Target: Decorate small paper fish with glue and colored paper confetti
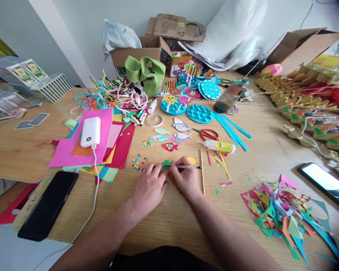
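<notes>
A small green paper fish lies on the table between my hands. My right hand grips a pen, its tip at the fish. My left hand lies over the table with fingers stretched, the fingertips at the fish's left edge. Just beyond are a red paper fish with dots, a striped fish and a blue fish. A yellow paper fish sits partly behind my right hand. Colored paper dots are scattered left of my left hand.
Red-handled scissors, a glue bottle and a wooden stick lie to the right. Paper scraps are heaped front right. Left are colored sheets, a white power bank and a black phone. A glass jar stands behind.
</notes>
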A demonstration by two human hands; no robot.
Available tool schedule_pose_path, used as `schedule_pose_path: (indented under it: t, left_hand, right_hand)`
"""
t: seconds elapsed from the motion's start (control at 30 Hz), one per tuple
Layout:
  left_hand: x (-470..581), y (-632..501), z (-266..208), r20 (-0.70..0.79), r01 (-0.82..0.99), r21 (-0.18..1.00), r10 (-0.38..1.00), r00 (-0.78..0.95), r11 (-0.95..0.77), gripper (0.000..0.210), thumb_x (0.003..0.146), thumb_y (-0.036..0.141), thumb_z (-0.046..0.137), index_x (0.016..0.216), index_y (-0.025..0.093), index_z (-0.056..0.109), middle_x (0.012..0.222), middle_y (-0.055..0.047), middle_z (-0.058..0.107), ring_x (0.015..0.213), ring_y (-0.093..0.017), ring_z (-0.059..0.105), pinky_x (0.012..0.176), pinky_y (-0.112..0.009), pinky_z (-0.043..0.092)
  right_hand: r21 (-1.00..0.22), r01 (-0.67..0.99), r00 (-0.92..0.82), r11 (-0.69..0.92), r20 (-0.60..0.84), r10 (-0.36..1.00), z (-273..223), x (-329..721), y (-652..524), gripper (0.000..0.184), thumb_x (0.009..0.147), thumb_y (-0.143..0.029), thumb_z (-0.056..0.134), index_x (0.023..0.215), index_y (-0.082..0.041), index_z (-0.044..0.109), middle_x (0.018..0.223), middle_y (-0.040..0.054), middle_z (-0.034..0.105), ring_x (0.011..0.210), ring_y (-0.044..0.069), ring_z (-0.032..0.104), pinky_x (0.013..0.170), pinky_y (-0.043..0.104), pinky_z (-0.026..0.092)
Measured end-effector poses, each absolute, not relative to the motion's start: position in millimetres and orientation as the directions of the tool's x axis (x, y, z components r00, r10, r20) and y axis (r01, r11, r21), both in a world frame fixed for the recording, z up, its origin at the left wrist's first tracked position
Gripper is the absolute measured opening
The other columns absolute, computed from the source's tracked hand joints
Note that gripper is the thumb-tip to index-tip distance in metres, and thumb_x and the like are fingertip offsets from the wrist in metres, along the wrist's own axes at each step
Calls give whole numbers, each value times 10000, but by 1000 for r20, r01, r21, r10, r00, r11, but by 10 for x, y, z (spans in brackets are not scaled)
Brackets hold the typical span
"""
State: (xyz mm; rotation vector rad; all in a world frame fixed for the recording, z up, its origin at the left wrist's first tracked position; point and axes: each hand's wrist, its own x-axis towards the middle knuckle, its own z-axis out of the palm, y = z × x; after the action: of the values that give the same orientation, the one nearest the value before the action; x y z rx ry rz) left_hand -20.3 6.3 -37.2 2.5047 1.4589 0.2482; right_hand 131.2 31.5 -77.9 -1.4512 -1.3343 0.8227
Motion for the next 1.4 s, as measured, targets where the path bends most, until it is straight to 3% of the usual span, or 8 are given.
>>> schedule_pose_path:
  t: [1.4]
  left_hand:
    - [-203, 61, -399, 50, 833, 286, 875, 481, -474, 278, 891, 207, 602, 1167, 220, 632, 1239, -94, 573, 1146, -277, 487, 995, -471, 459]
  right_hand:
    - [-948, 312, 188, 62, 125, 974, -755, 1304, 306, 187, 746, -266, 605, 625, -245, 464, 535, -37, 511, 509, 144, 451, 497, 282, 373]
